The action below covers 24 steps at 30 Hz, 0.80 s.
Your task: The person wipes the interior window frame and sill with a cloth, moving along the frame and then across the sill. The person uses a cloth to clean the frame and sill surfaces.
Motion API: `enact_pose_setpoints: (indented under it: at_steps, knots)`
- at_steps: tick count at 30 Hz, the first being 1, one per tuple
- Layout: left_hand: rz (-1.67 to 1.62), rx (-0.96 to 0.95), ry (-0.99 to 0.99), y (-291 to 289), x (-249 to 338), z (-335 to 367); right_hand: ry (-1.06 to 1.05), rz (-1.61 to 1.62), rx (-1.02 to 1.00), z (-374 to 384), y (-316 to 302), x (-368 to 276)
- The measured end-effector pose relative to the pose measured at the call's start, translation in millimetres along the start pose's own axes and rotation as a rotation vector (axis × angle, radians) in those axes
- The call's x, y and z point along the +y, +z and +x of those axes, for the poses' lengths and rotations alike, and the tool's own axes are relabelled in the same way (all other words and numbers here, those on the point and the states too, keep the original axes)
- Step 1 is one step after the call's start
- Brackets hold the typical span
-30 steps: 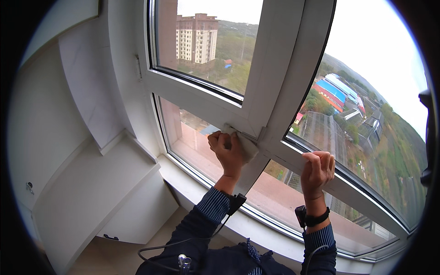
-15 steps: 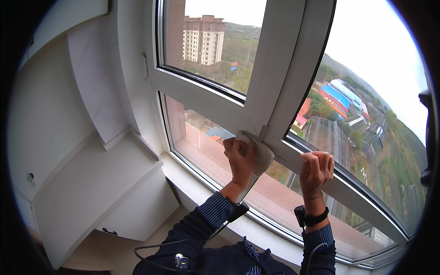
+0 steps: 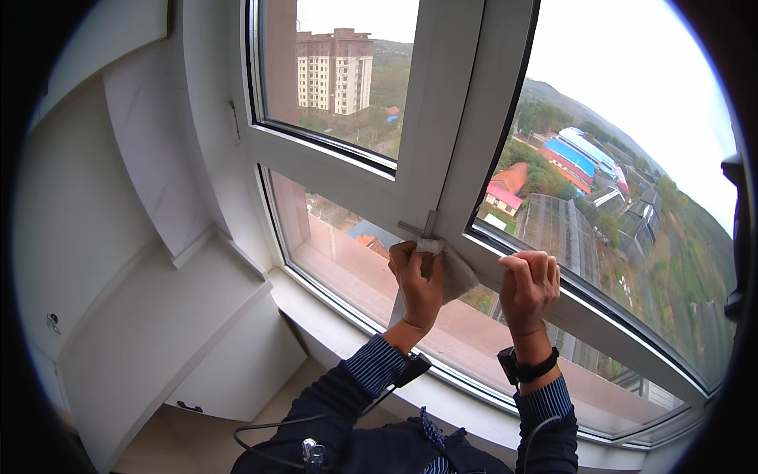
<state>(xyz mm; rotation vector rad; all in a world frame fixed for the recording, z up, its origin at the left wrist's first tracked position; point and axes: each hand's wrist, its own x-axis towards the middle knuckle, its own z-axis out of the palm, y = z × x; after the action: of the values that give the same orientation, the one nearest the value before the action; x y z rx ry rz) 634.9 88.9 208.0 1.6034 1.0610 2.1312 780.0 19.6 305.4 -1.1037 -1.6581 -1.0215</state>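
My left hand point(image 3: 418, 291) is closed on a grey-beige cloth point(image 3: 458, 276), pinching its pale, bunched upper corner between thumb and fingers. The rest of the cloth hangs to the right of the hand, against the white window frame point(image 3: 433, 170) where upright and crossbar meet. A small grey piece point(image 3: 418, 227), perhaps a handle or bracket, shows on the frame just above the cloth. To the right, my right hand point(image 3: 530, 288) is curled into a fist by the crossbar below the large pane. Nothing sticks out of its fingers. Whether it touches the frame I cannot tell.
A white sill point(image 3: 316, 304) runs below the window. On the left stand a pale counter point(image 3: 158, 316) and white cabinet doors point(image 3: 229, 367), one with a dark handle point(image 3: 189, 406). A black cable point(image 3: 276, 426) trails along my left sleeve. Buildings and greenery show outside.
The view has shifted slightly, moving the window leftward in the picture. My left hand with the cloth is now lower against the frame, uncovering the small grey piece. My right hand stays in a fist.
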Motion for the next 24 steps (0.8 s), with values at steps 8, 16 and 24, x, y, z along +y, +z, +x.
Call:
enact_pose_setpoints:
  at_steps: [8, 16, 24]
  knots:
    - [0.126, -0.132, 0.438, 1, 37, 22, -0.009, 0.027, 0.014, -1, 0, 1]
    - [0.200, -0.128, 0.527, 8, 30, 35, -0.006, 0.034, -0.009, -1, -1, 2]
    - [0.239, -0.178, 0.468, -1, 15, 30, -0.014, 0.037, 0.000, 0, -3, 1]
